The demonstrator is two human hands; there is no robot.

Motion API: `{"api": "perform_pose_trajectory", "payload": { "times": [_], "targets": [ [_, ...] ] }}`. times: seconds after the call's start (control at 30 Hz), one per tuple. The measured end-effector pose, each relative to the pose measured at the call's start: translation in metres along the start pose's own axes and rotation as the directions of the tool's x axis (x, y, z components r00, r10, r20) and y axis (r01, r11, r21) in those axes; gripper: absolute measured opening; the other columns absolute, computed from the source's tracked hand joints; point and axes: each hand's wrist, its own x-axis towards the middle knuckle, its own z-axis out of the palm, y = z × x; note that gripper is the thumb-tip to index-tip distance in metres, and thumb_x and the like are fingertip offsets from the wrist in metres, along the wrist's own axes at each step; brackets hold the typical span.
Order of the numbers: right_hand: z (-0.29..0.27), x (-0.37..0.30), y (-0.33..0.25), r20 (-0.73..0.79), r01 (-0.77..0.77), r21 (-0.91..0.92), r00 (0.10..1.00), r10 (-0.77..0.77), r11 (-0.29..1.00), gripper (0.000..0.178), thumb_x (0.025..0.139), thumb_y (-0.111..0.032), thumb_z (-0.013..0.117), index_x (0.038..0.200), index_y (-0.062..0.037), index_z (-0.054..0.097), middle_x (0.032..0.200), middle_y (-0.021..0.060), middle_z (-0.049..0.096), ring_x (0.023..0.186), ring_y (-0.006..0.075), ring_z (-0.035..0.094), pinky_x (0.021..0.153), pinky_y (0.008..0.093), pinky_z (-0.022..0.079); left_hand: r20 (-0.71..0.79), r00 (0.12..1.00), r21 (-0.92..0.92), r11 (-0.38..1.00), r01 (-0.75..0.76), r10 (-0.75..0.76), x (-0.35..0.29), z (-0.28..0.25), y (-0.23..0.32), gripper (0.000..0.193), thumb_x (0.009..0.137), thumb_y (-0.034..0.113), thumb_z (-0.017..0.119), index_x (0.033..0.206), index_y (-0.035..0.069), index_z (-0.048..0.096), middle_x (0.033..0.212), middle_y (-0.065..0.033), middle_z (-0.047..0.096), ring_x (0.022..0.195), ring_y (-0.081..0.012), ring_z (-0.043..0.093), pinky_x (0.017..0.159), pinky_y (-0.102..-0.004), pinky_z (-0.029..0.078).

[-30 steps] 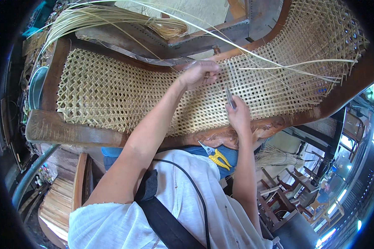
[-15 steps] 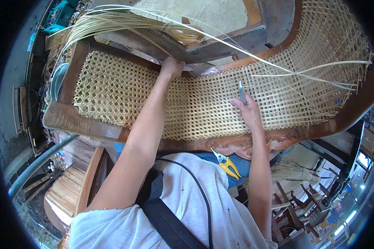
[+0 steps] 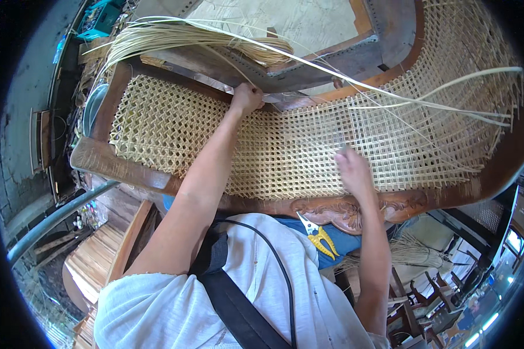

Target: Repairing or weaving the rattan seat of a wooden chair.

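Observation:
Across my lap lies a curved wooden chair frame (image 3: 128,168) with a woven cane panel (image 3: 262,151). My left hand (image 3: 248,98) is closed at the panel's far edge, by the inner rail. A cane strand (image 3: 230,65) runs from the bundle behind down into its fingers. Over the right part of the weave, my right hand (image 3: 354,168) is closed round a slim, pale-tipped metal tool (image 3: 341,138), blurred by motion. Loose cane strands (image 3: 431,103) lie across the panel near it. Yellow-handled snips (image 3: 320,237) rest on blue cloth below the carved front rail.
A bundle of cane strands (image 3: 174,39) lies over the frame's far side. A teal crate (image 3: 101,20) stands at the far left. A metal pipe (image 3: 64,212) and a slatted wooden piece (image 3: 93,264) are at my left. Wooden furniture parts (image 3: 428,302) lie at lower right.
My right hand has turned and moved slightly nearer to me, and the tool now blurs. My left hand stays at the far edge. The whole view has shifted slightly.

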Motion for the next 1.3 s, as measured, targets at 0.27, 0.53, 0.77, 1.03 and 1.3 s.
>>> {"api": "perform_pose_trajectory", "payload": {
  "times": [0.27,0.53,0.77,1.03,1.3],
  "targets": [
    [-0.099,-0.106,0.027,-0.009,-0.215,0.364,0.972,0.234,0.906,0.023,0.093,-0.025,0.059,0.084,-0.0039,0.061,0.062,-0.0018,0.05,0.055,0.0086,0.043,0.052,0.0255,0.036,0.188,0.968,-0.401,0.886,0.23,-0.166,0.005,-0.001,-0.004,0.007,0.084,-0.001,0.063,0.087,-0.006,0.068,0.077,-0.014,0.069,0.063,-0.0196,0.067,0.053,-0.0294,0.057],
    [-0.206,-0.247,0.088,-0.225,-0.115,0.651,0.915,0.335,0.751,0.023,0.089,-0.019,0.068,0.087,-0.0012,0.053,0.066,-0.0011,0.048,0.05,0.0061,0.041,0.044,0.0198,0.033,0.322,0.912,-0.325,0.875,0.358,-0.253,-0.014,0.009,0.012,0.013,0.09,0.007,0.065,0.088,-0.005,0.065,0.073,-0.0118,0.067,0.063,-0.0199,0.067,0.053,-0.0298,0.056],
    [-0.194,-0.224,0.048,-0.369,0.082,0.661,0.901,0.227,0.746,0.017,0.091,-0.016,0.063,0.09,-0.0017,0.055,0.06,-0.0038,0.042,0.048,0.0039,0.035,0.043,0.0188,0.028,0.44,0.86,0.021,0.96,0.278,-0.259,-0.024,0.006,0.021,0.019,0.09,0.013,0.066,0.078,-0.002,0.068,0.063,-0.0076,0.062,0.054,-0.0112,0.057,0.047,-0.0257,0.042],
    [-0.164,-0.221,0.034,-0.365,-0.085,0.538,0.873,0.323,0.838,0.02,0.088,-0.018,0.069,0.09,-0.0021,0.058,0.06,-0.0038,0.044,0.049,0.0043,0.038,0.045,0.0199,0.03,0.737,0.636,0.019,0.933,-0.358,0.229,-0.106,0.08,0.101,0.028,0.094,0.025,0.065,0.109,0.002,0.068,0.091,-0.0082,0.067,0.081,-0.0148,0.064,0.068,-0.0293,0.055],
    [-0.189,-0.241,0.06,-0.284,-0.045,0.655,0.911,0.3,0.754,0.015,0.091,-0.016,0.063,0.089,-0.0022,0.056,0.057,-0.0039,0.04,0.045,0.0046,0.033,0.044,0.0203,0.027,0.623,0.303,-0.294,0.575,-0.764,0.722,-0.139,0.134,0.111,0.019,0.092,0.019,0.062,0.108,0.008,0.066,0.11,-0.0123,0.064,0.103,-0.0294,0.062,0.089,-0.0389,0.053]
  ]
}}
